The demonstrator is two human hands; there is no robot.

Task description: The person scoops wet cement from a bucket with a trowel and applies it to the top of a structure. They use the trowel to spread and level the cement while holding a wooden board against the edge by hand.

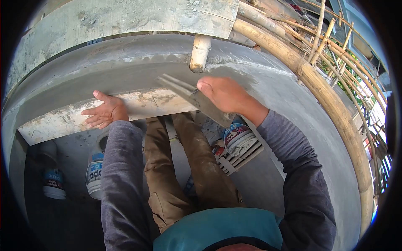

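In the middle of the frame, a bit above center, our right hand (226, 95) is closed around a trowel (188, 94). Its flat blade points to the upper left and lies on the wet gray ledge (125, 75). The blade looks thin, hard and stiff, and we think it is light. The gray mud could make it slippery, so the best place to hold it is the handle, which is hidden under our fingers. Our left hand (104, 112), at the left of the frame, lies flat with its fingers spread wide on a long pale board (159, 102) just under the ledge. The board looks stiff and rough, so a flat push should keep it in place. Below are paint buckets (95, 173), and a thick bamboo pole (326, 96) runs down the right side.
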